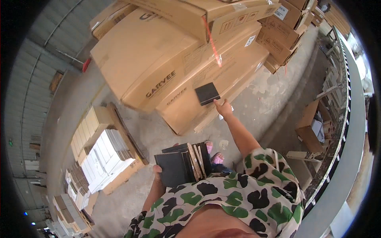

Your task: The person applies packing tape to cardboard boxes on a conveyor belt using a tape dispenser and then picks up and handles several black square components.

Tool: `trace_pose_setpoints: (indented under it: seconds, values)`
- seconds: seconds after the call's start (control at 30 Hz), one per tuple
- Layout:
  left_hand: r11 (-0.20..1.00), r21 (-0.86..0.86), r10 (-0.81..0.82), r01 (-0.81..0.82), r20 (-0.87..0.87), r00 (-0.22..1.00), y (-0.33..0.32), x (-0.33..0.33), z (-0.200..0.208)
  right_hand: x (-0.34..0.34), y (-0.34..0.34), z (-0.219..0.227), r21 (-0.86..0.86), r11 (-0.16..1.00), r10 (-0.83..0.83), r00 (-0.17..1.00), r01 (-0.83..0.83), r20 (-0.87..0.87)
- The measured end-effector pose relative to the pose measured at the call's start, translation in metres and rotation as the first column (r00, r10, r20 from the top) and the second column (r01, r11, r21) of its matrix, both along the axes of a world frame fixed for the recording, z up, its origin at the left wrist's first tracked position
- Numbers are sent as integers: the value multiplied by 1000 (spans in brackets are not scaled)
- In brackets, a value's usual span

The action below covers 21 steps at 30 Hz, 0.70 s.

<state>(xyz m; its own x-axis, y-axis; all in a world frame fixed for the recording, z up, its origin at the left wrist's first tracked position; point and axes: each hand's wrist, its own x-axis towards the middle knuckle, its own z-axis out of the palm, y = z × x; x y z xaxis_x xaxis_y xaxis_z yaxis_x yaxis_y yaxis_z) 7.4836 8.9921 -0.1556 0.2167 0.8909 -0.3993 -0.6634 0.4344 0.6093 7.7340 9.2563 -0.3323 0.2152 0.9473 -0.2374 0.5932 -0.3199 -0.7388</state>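
— Grip first: what is each hand doing?

— Right hand [224, 108] is stretched out ahead at the end of a straight arm, fingers spread loosely and holding nothing. Left hand [158, 174] is closed around a stack of thin dark square panels with pale wooden edges [183, 163], pressed against the green-and-black patterned shirt [254, 190].

— And the loose piece?

— One dark square flat panel [207, 93] lies on the sloping face of a long brown cardboard carton [190, 101], itself resting on the concrete floor [274, 91]. It sits just beyond the right fingertips, up and slightly left of them; whether they touch its lower corner, I cannot tell.

— Its axis?

— Square, so none to speak of; its edges run tilted along the carton's length.

— Which hand is nearer?

— Right, clearly. Left is well apart, low by the body.
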Motion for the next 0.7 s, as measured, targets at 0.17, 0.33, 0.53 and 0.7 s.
trace_pose_setpoints:
  seconds: [0.17, 0.33, 0.53, 0.7]
  values:
    - [997, -2, -71, 71, -27, 997, 55, 15, -7, 3, 74, -82, -43, 995, -89, 995, 87, -53]
    - [977, -38, -210, 209, -29, 977, 108, 30, -13, 12, 77, -58, -249, 947, -287, 884, 203, -369]
    - [912, -37, -408, 408, -8, 913, 178, 89, -12, 149, 25, 74, -296, 950, -311, 213, 98, -926]
    - [806, 11, -592, 592, 4, 806, 245, 191, -5, 291, -41, 212, 30, 971, -39, 282, 237, -959]
